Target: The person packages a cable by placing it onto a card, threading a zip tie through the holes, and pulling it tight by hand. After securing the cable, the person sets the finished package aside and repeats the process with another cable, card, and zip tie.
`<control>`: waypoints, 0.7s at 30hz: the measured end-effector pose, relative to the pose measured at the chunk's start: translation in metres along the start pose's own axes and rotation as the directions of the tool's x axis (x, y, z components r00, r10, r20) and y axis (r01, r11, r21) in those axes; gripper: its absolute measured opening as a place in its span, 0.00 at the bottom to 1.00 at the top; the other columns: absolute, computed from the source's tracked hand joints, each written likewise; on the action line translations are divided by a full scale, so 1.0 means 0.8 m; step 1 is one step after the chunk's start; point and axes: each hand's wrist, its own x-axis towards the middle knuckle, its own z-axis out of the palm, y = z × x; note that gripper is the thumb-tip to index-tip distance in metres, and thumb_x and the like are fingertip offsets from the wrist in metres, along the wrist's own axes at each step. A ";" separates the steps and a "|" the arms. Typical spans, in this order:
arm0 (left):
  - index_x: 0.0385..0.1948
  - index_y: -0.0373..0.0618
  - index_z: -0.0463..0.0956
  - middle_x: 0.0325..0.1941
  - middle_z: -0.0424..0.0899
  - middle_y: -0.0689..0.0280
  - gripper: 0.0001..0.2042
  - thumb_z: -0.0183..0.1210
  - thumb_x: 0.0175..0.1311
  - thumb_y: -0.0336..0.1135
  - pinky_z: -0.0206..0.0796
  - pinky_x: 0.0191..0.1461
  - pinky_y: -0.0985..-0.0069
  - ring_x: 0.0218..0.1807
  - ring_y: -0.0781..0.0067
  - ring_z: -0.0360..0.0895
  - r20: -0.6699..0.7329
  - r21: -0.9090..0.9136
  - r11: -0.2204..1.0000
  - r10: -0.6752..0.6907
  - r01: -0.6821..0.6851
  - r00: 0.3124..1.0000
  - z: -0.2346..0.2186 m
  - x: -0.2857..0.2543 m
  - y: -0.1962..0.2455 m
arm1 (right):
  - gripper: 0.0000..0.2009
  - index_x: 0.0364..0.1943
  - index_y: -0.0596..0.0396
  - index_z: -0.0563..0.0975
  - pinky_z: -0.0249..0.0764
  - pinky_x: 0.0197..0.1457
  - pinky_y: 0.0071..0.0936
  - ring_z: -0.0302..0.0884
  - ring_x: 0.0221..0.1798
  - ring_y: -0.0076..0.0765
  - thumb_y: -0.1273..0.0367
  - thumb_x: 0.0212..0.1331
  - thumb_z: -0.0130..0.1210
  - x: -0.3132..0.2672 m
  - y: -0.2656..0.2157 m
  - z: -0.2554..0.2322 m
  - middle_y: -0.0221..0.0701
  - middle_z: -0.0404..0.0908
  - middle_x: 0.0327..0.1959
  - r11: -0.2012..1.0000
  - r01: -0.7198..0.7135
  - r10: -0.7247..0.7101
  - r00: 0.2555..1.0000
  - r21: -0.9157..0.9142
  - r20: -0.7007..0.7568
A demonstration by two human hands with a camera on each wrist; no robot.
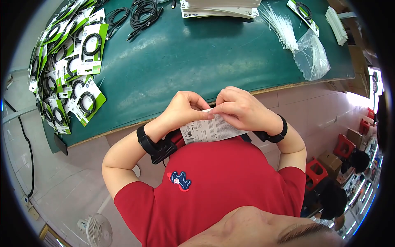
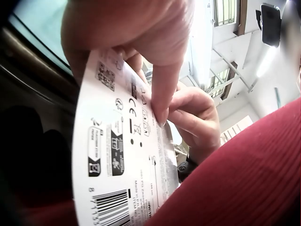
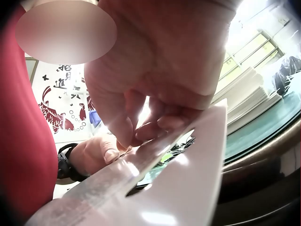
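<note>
A white packaging card [image 1: 218, 129] printed with small text and symbols is held upright against the person's red shirt, at the table's front edge. My left hand [image 1: 185, 111] grips its upper left part, thumb lying on the printed back. My right hand [image 1: 242, 108] pinches at the top edge with curled fingers, close to the left thumb. In the left wrist view, a barcode [image 2: 110, 207] shows low on the card. The right wrist view shows the card's glossy other side [image 3: 193, 165] with a slot cut through it. Whatever thin piece the right fingertips pinch there, I cannot tell.
Carded black cables [image 1: 91, 45] are heaped at the green table's [image 1: 164, 61] left end. Loose coiled cables [image 1: 144, 18] and a stack of cards [image 1: 220, 8] lie at the back. White cable ties [image 1: 279, 29] and a clear plastic bag [image 1: 312, 55] sit at the right.
</note>
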 end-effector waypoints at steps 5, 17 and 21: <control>0.30 0.34 0.82 0.30 0.87 0.60 0.11 0.74 0.52 0.29 0.75 0.37 0.81 0.33 0.78 0.85 -0.006 -0.028 0.999 0.018 -0.018 1.000 0.001 -0.001 -0.002 | 0.13 0.39 0.51 0.82 0.70 0.37 0.33 0.73 0.35 0.38 0.81 0.48 0.60 0.000 0.000 -0.002 0.29 0.74 0.32 1.000 0.009 -0.009 1.000 -0.013 0.015; 0.33 0.36 0.81 0.34 0.88 0.60 0.09 0.72 0.51 0.24 0.76 0.37 0.80 0.36 0.74 0.85 -0.077 0.230 0.878 0.446 -0.420 0.892 0.007 -0.045 0.015 | 0.08 0.38 0.56 0.83 0.69 0.39 0.27 0.75 0.35 0.31 0.81 0.54 0.59 0.000 -0.034 -0.066 0.31 0.78 0.34 0.929 -0.121 0.196 0.962 0.351 -0.188; 0.32 0.38 0.82 0.36 0.87 0.59 0.10 0.70 0.47 0.22 0.76 0.36 0.77 0.35 0.68 0.86 0.064 0.545 0.385 0.867 -0.745 0.495 0.001 -0.068 0.043 | 0.09 0.40 0.58 0.83 0.69 0.40 0.26 0.74 0.36 0.28 0.82 0.55 0.59 -0.001 -0.037 -0.090 0.31 0.78 0.34 0.929 -0.038 0.152 0.946 0.369 -0.285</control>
